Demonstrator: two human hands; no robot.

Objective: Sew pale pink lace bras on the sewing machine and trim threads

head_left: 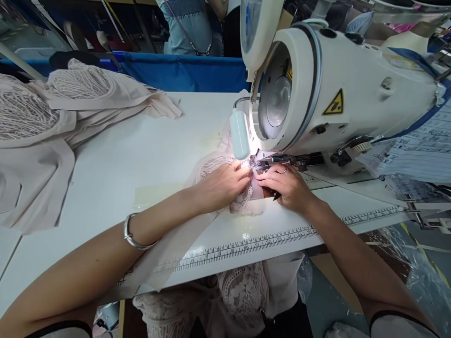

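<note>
Pale pink lace fabric (241,203) lies under the needle area of a white sewing machine (359,89). My left hand (227,185) is closed on the lace just left of the presser foot (260,164), fingers pressed together. From the right, my right hand (288,187) pinches the fabric's edge beside the foot, its fingers bent. A dark pointed tool (276,195) shows under the right palm; its kind is mostly hidden. A small pale green lamp (240,134) hangs over the left fingertips and lights the spot.
Beige garments with lace cups (84,89) are heaped on the left of the white table (116,164). A measuring tape (225,252) runs along the front edge. More lace pieces (243,291) rest on my lap. Handwritten paper (416,145) hangs at right. Another person (186,28) stands beyond the blue cloth (183,70).
</note>
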